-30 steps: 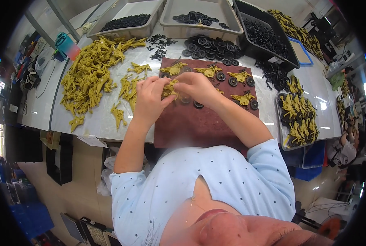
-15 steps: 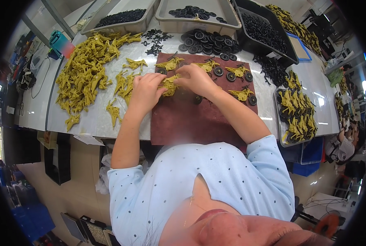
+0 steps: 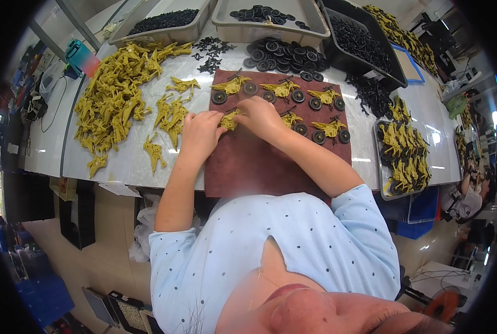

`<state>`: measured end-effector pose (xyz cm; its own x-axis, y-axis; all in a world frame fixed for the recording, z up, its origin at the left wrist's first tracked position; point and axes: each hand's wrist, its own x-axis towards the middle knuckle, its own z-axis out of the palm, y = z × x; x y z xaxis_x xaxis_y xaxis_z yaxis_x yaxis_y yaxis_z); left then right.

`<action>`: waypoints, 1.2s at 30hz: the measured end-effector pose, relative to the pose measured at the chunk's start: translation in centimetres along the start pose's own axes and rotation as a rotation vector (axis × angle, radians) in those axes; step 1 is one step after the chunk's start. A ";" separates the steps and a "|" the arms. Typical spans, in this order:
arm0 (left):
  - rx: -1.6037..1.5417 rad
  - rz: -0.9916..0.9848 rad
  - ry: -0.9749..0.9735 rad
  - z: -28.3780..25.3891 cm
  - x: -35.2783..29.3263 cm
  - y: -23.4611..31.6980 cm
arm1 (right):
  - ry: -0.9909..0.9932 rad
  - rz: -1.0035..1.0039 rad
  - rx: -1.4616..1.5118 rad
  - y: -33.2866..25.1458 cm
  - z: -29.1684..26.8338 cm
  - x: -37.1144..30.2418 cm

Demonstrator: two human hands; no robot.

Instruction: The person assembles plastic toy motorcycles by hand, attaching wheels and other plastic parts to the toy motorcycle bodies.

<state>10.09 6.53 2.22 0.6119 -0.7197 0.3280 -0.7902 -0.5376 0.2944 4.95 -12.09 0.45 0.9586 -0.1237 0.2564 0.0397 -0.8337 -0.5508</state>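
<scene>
Far left of the maroon mat (image 3: 254,167): one teal-and-pink bottle (image 3: 81,58). Nearer the mat, one heap of yellow bodies (image 3: 114,94); pieces overlap, no count possible. Between heap and mat, approx. five loose yellow bodies (image 3: 176,118), some overlapping, so count uncertain.

Beyond the mat's far edge, left to right: two grey bins (image 3: 270,34), one black bin (image 3: 390,82); all three partly cut off or lost toward the rim. In front of them, small black parts (image 3: 213,54) and a heap of black wheels (image 3: 284,57), neither countable.

Left hand (image 3: 200,135): over the mat's left edge, back of hand up, forearm rising from beyond the near left corner. Thumb and fingers pinched on the left end of the held yellow body (image 3: 230,119), which is above the mat's left part.

Right hand (image 3: 261,117): forearm slants leftward across the mat, wrist bent; fingers and thumb pinched on the right end of the same piece. Exact contact covered by the fingers.

On the mat: five other yellow bodies (image 3: 330,128), three in the far row, two in the near row; the middle near one half hidden by the right hand. Nine laid-out wheels (image 3: 298,96) visible, six far, three near; any under the hands not seen.

Right of the mat: one tray (image 3: 381,181) of yellow-and-black pieces, too crowded to count.
</scene>
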 end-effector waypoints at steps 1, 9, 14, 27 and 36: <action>-0.008 -0.014 -0.013 0.1 -0.1 -0.1 | -0.004 0.009 -0.008 -0.1 0.1 0.0; 0.013 -0.081 -0.004 0.3 -0.4 0.6 | 0.058 -0.234 -0.055 -0.9 -0.2 -1.1; 0.115 -0.071 -0.030 1.6 -0.3 1.1 | 0.029 -0.498 -0.158 -1.3 -0.5 -2.5; 0.156 0.111 -0.004 2.3 0.2 -0.3 | 0.011 -0.484 -0.303 -1.7 -0.5 -2.3; 0.043 0.121 0.181 1.8 -0.3 -0.5 | 0.124 -0.585 -0.224 -0.6 0.8 0.7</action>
<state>10.22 6.21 0.39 0.5058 -0.6919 0.5152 -0.8567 -0.4731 0.2057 5.80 -11.28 0.29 0.7561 0.3357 0.5618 0.4739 -0.8728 -0.1164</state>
